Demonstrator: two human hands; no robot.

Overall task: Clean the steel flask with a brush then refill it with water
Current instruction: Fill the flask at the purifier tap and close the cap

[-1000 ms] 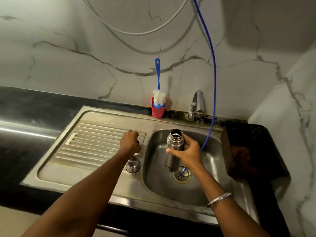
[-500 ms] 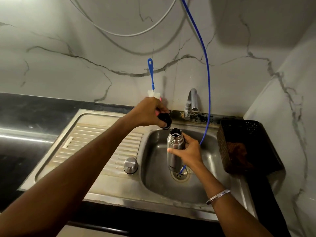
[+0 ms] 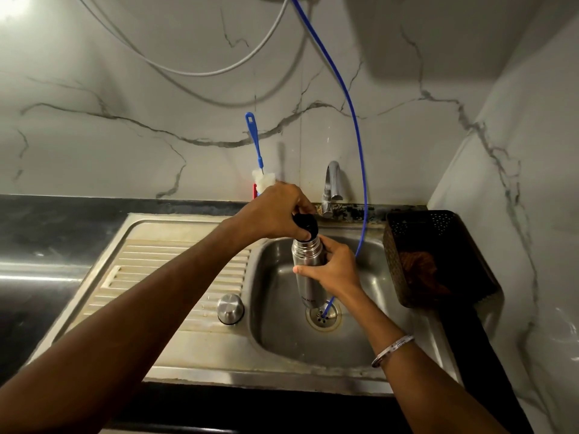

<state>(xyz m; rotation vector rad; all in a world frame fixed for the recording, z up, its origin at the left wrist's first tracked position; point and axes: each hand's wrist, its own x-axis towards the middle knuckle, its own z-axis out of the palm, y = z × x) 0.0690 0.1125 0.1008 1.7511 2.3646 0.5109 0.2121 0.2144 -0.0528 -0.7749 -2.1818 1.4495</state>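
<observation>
Two hands on the job. Right hand (image 3: pixel 333 270) wraps the steel flask (image 3: pixel 307 270) mid-body, fingers curled round it, thumb across the front, holding it upright over the sink (image 3: pixel 282 339) basin above the drain. Left hand (image 3: pixel 277 214) pinches the black stopper (image 3: pixel 305 227) right at the flask mouth; can't tell if it's seated or not. Brush (image 3: pixel 255 145) stands untouched in its red holder at the back wall, steel cap (image 3: pixel 231 308) on the drainboard. Flask looks rigid, smooth, likely slick when wet and light if empty. Best hold is mid-body as now, firm wrap, not the neck.
</observation>
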